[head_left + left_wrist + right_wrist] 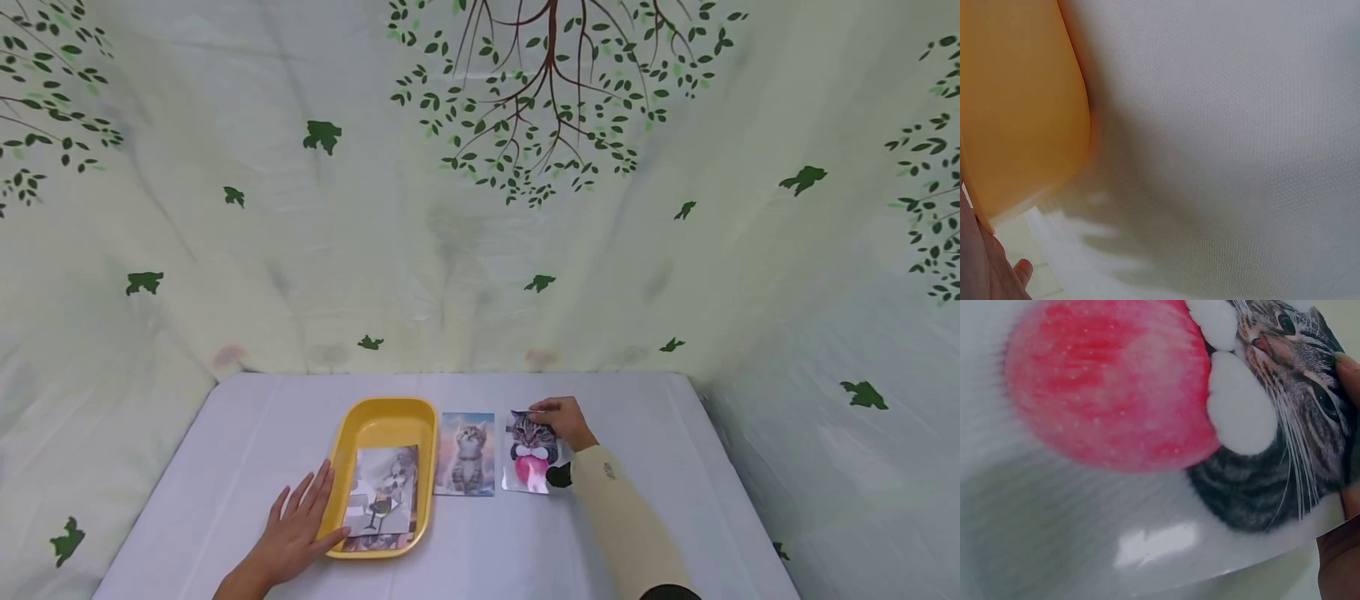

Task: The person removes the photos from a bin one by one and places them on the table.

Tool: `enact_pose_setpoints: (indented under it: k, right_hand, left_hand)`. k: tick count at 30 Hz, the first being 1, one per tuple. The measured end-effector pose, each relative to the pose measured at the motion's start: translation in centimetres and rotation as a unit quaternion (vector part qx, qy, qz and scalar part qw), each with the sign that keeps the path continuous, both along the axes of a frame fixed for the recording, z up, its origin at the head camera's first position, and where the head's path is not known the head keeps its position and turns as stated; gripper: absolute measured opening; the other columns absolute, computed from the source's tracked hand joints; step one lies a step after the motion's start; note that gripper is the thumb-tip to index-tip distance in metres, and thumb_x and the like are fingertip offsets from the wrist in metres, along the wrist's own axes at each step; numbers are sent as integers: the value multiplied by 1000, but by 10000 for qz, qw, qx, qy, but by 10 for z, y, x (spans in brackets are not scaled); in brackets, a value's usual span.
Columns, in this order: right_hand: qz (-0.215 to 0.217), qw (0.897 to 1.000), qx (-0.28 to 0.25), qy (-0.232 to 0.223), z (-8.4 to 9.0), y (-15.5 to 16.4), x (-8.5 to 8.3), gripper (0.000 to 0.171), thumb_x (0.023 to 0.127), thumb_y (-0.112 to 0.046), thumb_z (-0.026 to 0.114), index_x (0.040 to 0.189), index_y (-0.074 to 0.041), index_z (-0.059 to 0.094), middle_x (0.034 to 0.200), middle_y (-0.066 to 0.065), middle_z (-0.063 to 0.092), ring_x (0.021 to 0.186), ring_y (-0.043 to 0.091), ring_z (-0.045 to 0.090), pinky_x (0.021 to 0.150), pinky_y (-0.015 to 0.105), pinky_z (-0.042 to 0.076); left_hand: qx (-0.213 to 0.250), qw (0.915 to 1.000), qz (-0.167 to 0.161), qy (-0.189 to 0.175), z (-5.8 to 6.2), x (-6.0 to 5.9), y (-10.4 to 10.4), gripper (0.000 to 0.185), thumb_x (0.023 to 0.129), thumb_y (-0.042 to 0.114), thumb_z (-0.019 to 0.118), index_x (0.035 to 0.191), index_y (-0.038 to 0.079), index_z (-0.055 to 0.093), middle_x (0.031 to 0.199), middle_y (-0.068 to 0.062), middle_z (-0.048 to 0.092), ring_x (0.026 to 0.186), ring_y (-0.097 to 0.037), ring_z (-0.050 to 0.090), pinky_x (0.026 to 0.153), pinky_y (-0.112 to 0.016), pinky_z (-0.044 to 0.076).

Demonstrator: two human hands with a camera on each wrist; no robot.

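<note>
On the pale grey cloth-covered table (637, 433), the person's right hand (564, 419) pinches the far edge of a glossy photo card of a tabby cat with a pink strawberry (529, 454), fingers curled over its top corner; the card's near end lies on the cloth. The right wrist view shows the card close up (1147, 425), curving, with a fingertip (1349, 369) on its edge. Just left of it lies a second photo card of a grey kitten against a blue sky (466, 454), flat on the table. Further left, a yellow oval plastic tray (386, 417) holds more photo cards (382, 492). The left hand (296, 529) rests flat, fingers spread and straight, touching the tray's left rim (1022, 125).
</note>
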State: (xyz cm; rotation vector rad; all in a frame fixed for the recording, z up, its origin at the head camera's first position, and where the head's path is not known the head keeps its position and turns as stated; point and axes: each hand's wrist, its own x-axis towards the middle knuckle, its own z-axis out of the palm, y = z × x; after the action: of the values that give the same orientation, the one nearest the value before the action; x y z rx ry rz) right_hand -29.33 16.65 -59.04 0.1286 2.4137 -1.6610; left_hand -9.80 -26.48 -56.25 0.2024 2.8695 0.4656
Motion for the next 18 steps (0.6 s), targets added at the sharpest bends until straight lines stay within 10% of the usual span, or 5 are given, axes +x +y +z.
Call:
enact_pose_setpoints:
  k: [18]
  right_hand:
    - [-206,9968,642,440,-13,-23,-1,15,79,-7,78,93,-2,74,90,9,70,84,22,62,81,41,54]
  left_hand:
    - [38,9999,1,146,-2,2,-1,98,89,60,54,152,-2,12,159,-18,11,141,-44,12,109,-66,3]
